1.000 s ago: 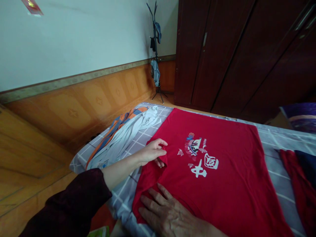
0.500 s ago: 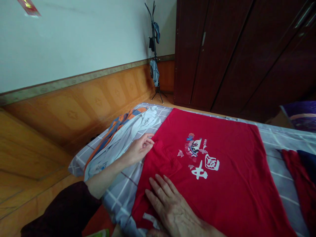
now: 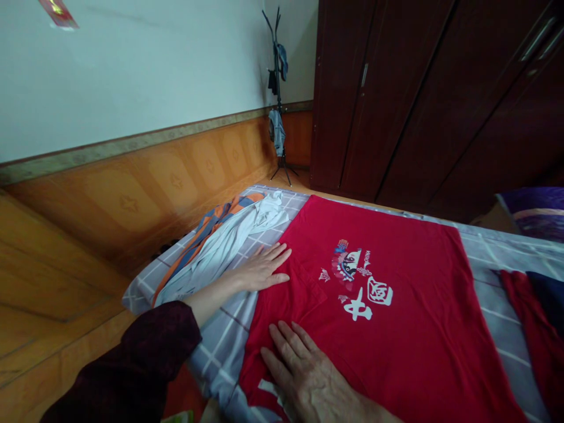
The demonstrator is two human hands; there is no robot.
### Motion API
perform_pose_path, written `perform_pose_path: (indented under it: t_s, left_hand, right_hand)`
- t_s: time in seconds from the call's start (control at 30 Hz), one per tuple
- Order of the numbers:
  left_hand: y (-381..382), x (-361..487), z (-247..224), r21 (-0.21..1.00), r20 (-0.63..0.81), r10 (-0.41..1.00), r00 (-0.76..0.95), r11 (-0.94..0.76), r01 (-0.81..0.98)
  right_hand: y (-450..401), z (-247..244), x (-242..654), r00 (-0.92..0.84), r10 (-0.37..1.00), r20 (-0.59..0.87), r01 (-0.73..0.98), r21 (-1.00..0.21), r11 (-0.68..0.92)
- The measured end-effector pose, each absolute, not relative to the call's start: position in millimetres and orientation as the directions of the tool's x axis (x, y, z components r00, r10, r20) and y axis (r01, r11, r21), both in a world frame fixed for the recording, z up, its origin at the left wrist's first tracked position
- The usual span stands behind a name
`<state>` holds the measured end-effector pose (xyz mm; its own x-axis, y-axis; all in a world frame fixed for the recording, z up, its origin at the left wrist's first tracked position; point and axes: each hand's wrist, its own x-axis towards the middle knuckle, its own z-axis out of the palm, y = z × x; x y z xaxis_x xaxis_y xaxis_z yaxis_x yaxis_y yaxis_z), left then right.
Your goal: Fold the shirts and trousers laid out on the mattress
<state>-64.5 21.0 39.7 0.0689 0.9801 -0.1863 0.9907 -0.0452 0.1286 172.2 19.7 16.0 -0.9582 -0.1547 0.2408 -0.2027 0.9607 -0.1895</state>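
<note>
shirt (image 3: 423, 329), red, lies spread on the bed (image 3: 496, 305), print (image 3: 348, 267) facing up; a flap (image 3: 306, 294) on its left side is turned inward toward the print. left hand (image 3: 267, 269): palm down, fingers spread and released, resting on the shirt's left edge, near the pale garment (image 3: 220, 252). right hand (image 3: 308, 370): also flat, fingers extended, none seen grasping; laid on the cloth below the flap. step in hand, as judged: smoothing the turned-in side with both palms. next move, same basis, calls for light, even pressure, so that the flap neither lifts nor drags wrinkles toward the print. hidden or unclear: right thumb not made out; white strip (image 3: 267, 386) partly covered by the right hand, cannot tell whether label or lettering; near end of the shirt runs out at the bottom; underside of the flap not seen, so probably a sleeve, unconfirmed. red-and-navy cloth (image 3: 526, 317) cut off at the right edge, its shape not readable.
</note>
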Motion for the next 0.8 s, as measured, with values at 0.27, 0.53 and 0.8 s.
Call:
perform_pose_path:
  t_s: [0.27, 0.53, 0.8]
  left_hand:
    - [38, -48, 34, 0.069, -0.122, 0.987, 0.109, -0.101, 0.993]
    - [41, -33, 34, 0.038, -0.065, 0.996, 0.068, -0.065, 0.997]
    - [12, 37, 60, 0.243, -0.118, 0.790, 0.601, -0.564, 0.789]
  right_hand:
    - [17, 16, 175, -0.973, -0.113, 0.200, -0.160, -0.239, 0.958]
    - [23, 36, 182, -0.980, -0.146, 0.136, -0.182, -0.310, 0.933]
    - [63, 126, 256, -0.904, 0.392, 0.171, 0.272, -0.476, 0.836]
